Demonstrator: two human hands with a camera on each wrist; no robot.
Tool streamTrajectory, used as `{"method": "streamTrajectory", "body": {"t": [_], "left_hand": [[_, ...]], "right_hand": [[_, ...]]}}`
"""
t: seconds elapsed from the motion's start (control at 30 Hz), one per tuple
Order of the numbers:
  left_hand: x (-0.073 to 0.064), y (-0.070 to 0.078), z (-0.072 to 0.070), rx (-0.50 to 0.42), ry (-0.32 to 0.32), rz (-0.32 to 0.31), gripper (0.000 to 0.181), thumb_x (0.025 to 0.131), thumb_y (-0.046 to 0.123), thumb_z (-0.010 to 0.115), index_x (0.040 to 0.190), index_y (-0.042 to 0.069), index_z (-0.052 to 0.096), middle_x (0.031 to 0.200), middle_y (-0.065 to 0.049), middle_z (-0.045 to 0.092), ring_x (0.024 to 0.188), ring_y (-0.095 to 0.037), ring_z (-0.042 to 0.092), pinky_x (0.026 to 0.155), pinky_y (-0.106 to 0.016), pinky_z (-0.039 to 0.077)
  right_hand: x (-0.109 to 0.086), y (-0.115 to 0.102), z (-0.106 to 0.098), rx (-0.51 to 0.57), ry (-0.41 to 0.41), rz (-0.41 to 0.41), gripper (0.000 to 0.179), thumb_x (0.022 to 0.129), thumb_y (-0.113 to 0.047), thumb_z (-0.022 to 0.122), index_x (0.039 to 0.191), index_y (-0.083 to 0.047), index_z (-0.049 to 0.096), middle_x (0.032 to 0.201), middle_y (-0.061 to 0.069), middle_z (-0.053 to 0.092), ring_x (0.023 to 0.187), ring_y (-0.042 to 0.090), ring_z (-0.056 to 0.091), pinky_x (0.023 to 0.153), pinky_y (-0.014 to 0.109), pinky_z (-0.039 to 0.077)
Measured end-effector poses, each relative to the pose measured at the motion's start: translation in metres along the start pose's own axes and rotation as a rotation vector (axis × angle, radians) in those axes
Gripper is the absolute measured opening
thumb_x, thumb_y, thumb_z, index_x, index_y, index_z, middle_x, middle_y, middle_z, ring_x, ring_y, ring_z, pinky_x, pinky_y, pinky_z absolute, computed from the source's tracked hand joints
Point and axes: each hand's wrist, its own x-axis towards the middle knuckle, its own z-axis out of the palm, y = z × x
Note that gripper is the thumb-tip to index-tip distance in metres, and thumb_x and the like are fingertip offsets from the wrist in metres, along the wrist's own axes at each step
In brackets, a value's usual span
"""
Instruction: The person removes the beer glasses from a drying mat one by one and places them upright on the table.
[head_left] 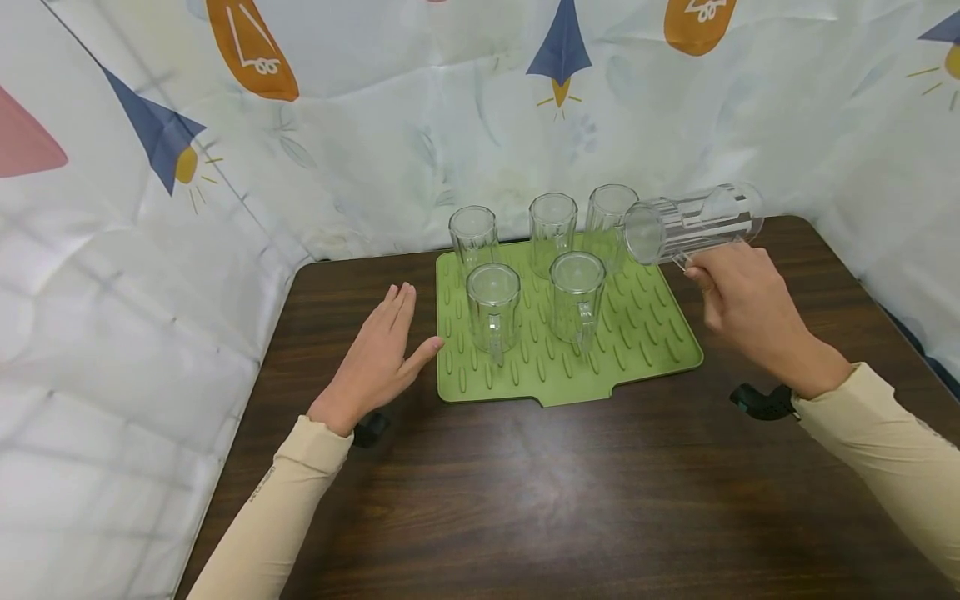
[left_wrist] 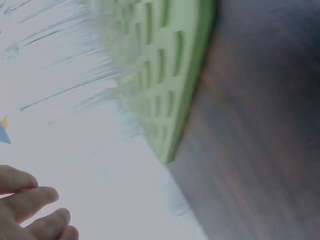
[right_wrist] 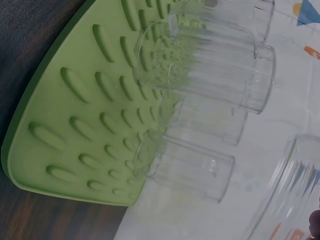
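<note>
My right hand (head_left: 757,308) grips the handle of a clear glass mug (head_left: 701,223), which lies on its side in the air over the back right of the green drying mat (head_left: 652,342). In the right wrist view this mug (right_wrist: 292,187) shows at the lower right, cut by the frame edge. Three glass mugs stand along the back of the mat, among them the back left one (head_left: 474,235). In front stand a left mug (head_left: 493,308) and a right mug (head_left: 577,296), handles toward me. My left hand (head_left: 375,358), fingers straight, is beside the mat's left edge.
The mat lies on a dark wooden table (head_left: 525,500), its front tab toward me. A white patterned cloth (head_left: 360,125) hangs close behind the table and along its left side. Dark bands circle both wrists.
</note>
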Motion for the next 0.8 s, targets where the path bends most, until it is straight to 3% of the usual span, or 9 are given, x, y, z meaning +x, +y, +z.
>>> {"method": "streamTrajectory", "body": {"t": [0.17,0.27,0.63,0.8], "left_hand": [[0.007,0.007,-0.01,-0.026,0.161,0.07,0.083,0.107,0.052,0.05,0.165,0.001,0.019,0.173,-0.019,0.022,0.162,-0.038,0.019,0.13,-0.058,0.024],[0.012,0.014,-0.015,-0.037,0.215,0.105,0.081,0.107,0.053,0.049,0.166,0.004,0.02,0.172,-0.018,0.025,0.163,-0.036,0.019,0.131,-0.056,0.024],[0.038,0.041,-0.023,-0.111,0.332,0.202,0.083,0.106,0.065,0.037,0.165,0.007,0.027,0.168,-0.018,0.036,0.16,-0.037,0.028,0.128,-0.064,0.026],[0.051,0.055,-0.021,-0.108,0.344,0.254,0.076,0.107,0.05,0.05,0.164,0.005,0.027,0.168,-0.017,0.036,0.16,-0.038,0.028,0.127,-0.064,0.028]], "right_hand": [[0.0,-0.004,0.004,0.005,0.05,-0.036,0.045,0.113,-0.03,0.04,0.095,0.005,0.061,0.079,0.018,0.06,0.075,0.038,0.055,0.064,0.048,0.037],[0.0,-0.007,0.007,0.018,0.092,-0.05,0.045,0.113,-0.031,0.041,0.094,0.005,0.061,0.078,0.017,0.059,0.075,0.038,0.055,0.063,0.047,0.034],[-0.001,-0.02,0.02,0.036,0.132,-0.077,0.041,0.112,-0.027,0.043,0.096,0.005,0.062,0.074,0.014,0.056,0.067,0.032,0.046,0.061,0.038,0.026],[-0.002,-0.027,0.024,0.033,0.13,-0.094,0.038,0.112,-0.025,0.045,0.094,0.004,0.062,0.071,0.012,0.054,0.065,0.03,0.045,0.06,0.038,0.026]]}}
